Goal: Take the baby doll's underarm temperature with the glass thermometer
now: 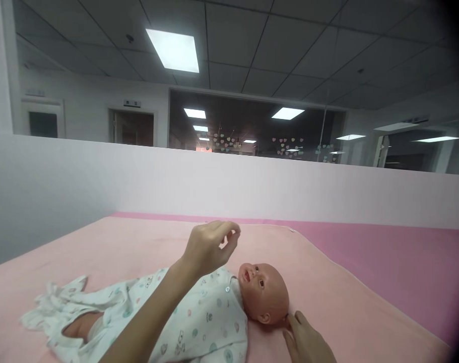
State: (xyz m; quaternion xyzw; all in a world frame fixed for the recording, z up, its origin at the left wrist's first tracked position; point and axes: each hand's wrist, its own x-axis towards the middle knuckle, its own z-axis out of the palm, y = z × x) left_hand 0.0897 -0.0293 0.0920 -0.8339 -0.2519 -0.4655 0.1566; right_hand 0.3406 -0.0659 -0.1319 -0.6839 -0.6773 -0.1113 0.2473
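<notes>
"What do we have that holds anything?"

"Only the suit, wrapped around the doll. Through the hole near its lower end we see some bare body and a bit of white; we can't tell which part of the body that is."

"And how does our doll look?"

"Bald and smooth, with dark eyes, an open red mouth and one ear toward us. Its suit is white with pastel dots and little figures, rumpled at the far left, and we spot a snap near the neck."

"Where does it lie?"

"On its back on the pink sheet, head to our right."

"Our hands?"

"We hold the left hand above its chest, fingers curled, a narrow gap to the thumb. Our right hand is at the back of its head, finger and thumb slightly parted; whether they pinch anything, we can't tell."
</notes>
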